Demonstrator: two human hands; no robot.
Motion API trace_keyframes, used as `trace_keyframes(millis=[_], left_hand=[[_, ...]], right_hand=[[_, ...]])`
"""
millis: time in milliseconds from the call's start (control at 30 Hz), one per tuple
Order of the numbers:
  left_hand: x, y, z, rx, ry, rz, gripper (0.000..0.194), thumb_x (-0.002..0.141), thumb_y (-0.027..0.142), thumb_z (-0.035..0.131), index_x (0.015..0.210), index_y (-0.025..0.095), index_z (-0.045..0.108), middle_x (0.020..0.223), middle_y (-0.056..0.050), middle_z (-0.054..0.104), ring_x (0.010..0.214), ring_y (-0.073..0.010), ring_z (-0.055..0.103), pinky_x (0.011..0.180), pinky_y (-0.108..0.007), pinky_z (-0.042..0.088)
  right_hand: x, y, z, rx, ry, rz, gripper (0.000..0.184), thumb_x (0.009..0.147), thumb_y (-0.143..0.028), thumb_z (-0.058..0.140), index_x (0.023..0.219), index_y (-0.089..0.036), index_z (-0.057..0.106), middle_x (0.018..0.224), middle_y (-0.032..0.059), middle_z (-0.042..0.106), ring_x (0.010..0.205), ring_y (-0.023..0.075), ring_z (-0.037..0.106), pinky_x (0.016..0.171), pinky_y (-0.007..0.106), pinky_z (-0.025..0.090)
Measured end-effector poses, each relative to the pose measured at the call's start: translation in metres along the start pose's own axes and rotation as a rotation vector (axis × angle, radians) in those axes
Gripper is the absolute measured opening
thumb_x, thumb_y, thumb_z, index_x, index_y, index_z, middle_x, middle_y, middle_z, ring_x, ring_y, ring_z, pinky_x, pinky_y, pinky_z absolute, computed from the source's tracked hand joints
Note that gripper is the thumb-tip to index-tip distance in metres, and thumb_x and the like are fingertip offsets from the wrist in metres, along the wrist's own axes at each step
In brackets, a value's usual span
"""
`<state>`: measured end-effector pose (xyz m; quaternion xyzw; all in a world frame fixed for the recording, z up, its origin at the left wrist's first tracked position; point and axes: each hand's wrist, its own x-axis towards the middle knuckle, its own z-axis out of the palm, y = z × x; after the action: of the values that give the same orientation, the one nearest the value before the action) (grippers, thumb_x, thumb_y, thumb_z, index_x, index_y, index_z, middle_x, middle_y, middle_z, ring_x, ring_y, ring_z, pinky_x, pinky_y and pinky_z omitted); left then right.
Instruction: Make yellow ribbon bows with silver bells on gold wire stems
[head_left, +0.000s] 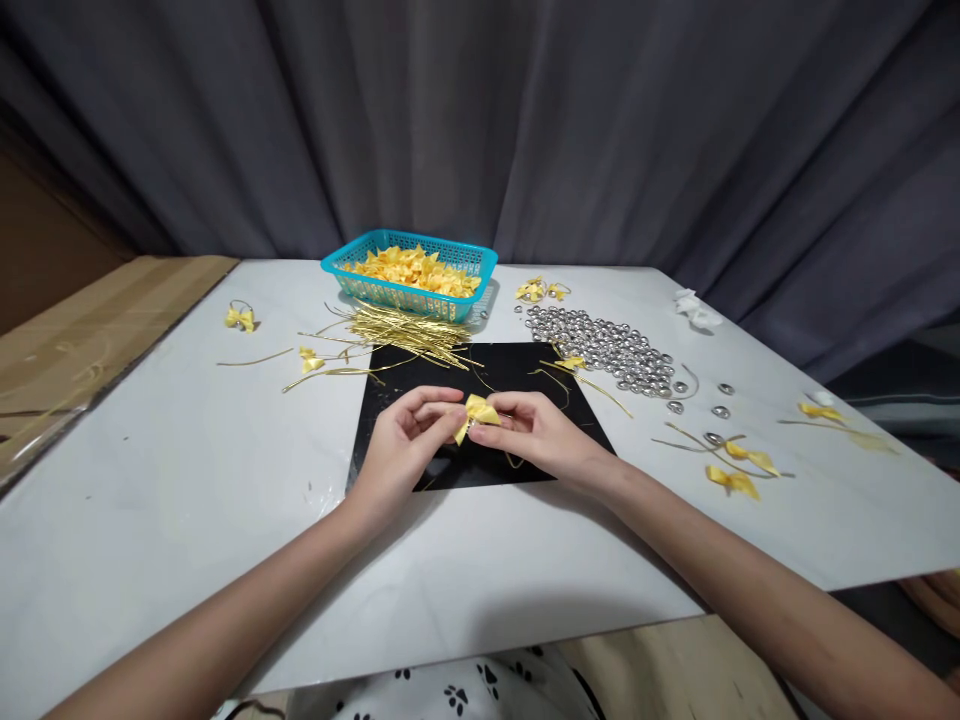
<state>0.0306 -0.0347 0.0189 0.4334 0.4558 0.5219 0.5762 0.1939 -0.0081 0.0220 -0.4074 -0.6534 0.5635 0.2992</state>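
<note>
Between my two hands, above a black mat [480, 375], is a small yellow ribbon bow [480, 410]. My left hand [411, 432] pinches the bow's left side between thumb and fingers. On the other side, my right hand [541, 435] grips the bow's right end the same way. A small shiny spot shows at the bow's lower middle, partly covered by the fingertips. A thin gold cord [514, 461] hangs below the right fingers; whether it is joined to the bow I cannot tell.
Behind the mat stands a teal basket [484, 275] of yellow bows, with a pile of gold cords [409, 335] before it. Silver bell-like pieces [600, 345] lie heaped to the right. Loose bows [733, 482] and cords lie at the right; a corded bow [240, 319] sits far left.
</note>
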Motion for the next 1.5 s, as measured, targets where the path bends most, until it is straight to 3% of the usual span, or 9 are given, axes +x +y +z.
trace_keyframes(millis=[200, 367, 567, 767, 1000, 1067, 1167, 1267, 1500], left_hand=[[0.0, 0.003, 0.001, 0.041, 0.009, 0.016, 0.016, 0.067, 0.023, 0.072, 0.08, 0.015, 0.065, 0.072, -0.002, 0.069, 0.065, -0.012, 0.061, 0.066, -0.023, 0.047], [0.001, 0.001, 0.001, 0.027, 0.02, -0.018, 0.016, 0.068, 0.023, 0.072, 0.08, 0.016, 0.066, 0.068, 0.0, 0.068, 0.063, -0.0112, 0.059, 0.063, -0.022, 0.045], [0.001, -0.001, 0.0, 0.049, 0.007, -0.029, 0.017, 0.068, 0.024, 0.072, 0.081, 0.016, 0.065, 0.067, 0.0, 0.069, 0.062, -0.0111, 0.059, 0.063, -0.022, 0.045], [0.003, -0.007, -0.001, 0.092, -0.071, -0.077, 0.016, 0.069, 0.023, 0.071, 0.082, 0.016, 0.064, 0.068, -0.002, 0.071, 0.061, -0.0112, 0.059, 0.06, -0.022, 0.043], [0.002, -0.006, 0.001, 0.091, -0.173, -0.118, 0.014, 0.069, 0.021, 0.071, 0.08, 0.016, 0.065, 0.069, -0.003, 0.071, 0.061, -0.0118, 0.06, 0.062, -0.023, 0.044], [0.002, -0.005, 0.001, 0.073, -0.156, -0.141, 0.014, 0.067, 0.02, 0.072, 0.079, 0.016, 0.065, 0.067, -0.003, 0.071, 0.059, -0.0118, 0.059, 0.061, -0.024, 0.044], [0.004, -0.005, -0.001, 0.037, -0.085, -0.191, 0.018, 0.065, 0.019, 0.074, 0.08, 0.015, 0.065, 0.064, -0.002, 0.07, 0.058, -0.0117, 0.06, 0.06, -0.023, 0.045], [0.007, -0.006, -0.002, -0.026, -0.037, -0.216, 0.025, 0.065, 0.021, 0.075, 0.087, 0.015, 0.064, 0.065, -0.001, 0.069, 0.062, -0.0105, 0.062, 0.064, -0.021, 0.047], [0.006, -0.006, -0.002, -0.211, 0.006, -0.304, 0.025, 0.074, 0.015, 0.065, 0.098, 0.015, 0.063, 0.078, -0.003, 0.071, 0.069, -0.0087, 0.064, 0.071, -0.018, 0.05]], right_hand=[[0.001, -0.006, -0.008, 0.028, -0.067, 0.04, 0.02, 0.07, -0.034, 0.067, 0.076, -0.015, 0.063, 0.059, -0.004, 0.045, 0.051, 0.0062, 0.035, 0.045, 0.02, 0.024], [0.001, -0.016, -0.034, 0.164, 0.124, 0.032, 0.022, 0.074, -0.02, 0.049, 0.087, -0.013, 0.066, 0.051, -0.0074, 0.026, 0.041, 0.005, 0.015, 0.04, 0.024, 0.007], [-0.004, -0.031, -0.062, 0.187, 0.333, -0.16, 0.027, 0.075, -0.02, 0.053, 0.103, -0.023, 0.054, 0.056, -0.0068, 0.032, 0.043, 0.0056, 0.015, 0.043, 0.025, 0.007], [-0.01, -0.039, -0.072, 0.127, 0.478, -0.352, 0.018, 0.073, -0.024, 0.059, 0.089, -0.026, 0.05, 0.054, -0.0073, 0.025, 0.044, 0.0068, 0.014, 0.044, 0.026, 0.008], [-0.014, -0.036, -0.078, -0.067, 0.543, -0.623, 0.003, 0.079, -0.023, 0.059, 0.081, -0.025, 0.057, 0.055, -0.0046, 0.035, 0.044, 0.0068, 0.024, 0.045, 0.028, 0.015], [-0.013, -0.033, -0.073, -0.208, 0.587, -0.658, 0.011, 0.082, -0.017, 0.052, 0.076, -0.024, 0.058, 0.059, -0.0022, 0.043, 0.048, 0.0084, 0.033, 0.047, 0.028, 0.022], [-0.009, -0.027, -0.054, -0.488, 0.397, -0.635, 0.024, 0.082, -0.009, 0.043, 0.068, -0.021, 0.059, 0.069, 0.0022, 0.057, 0.065, 0.0141, 0.052, 0.06, 0.03, 0.036], [-0.007, -0.017, -0.029, -0.683, 0.152, -0.522, 0.02, 0.083, -0.013, 0.045, 0.082, -0.019, 0.064, 0.075, 0.0035, 0.061, 0.062, 0.0128, 0.052, 0.058, 0.027, 0.037], [-0.007, -0.002, -0.012, -1.017, 0.101, -0.487, 0.03, 0.083, -0.042, 0.056, 0.1, -0.02, 0.067, 0.08, 0.0037, 0.055, 0.06, 0.0106, 0.05, 0.054, 0.023, 0.034]])
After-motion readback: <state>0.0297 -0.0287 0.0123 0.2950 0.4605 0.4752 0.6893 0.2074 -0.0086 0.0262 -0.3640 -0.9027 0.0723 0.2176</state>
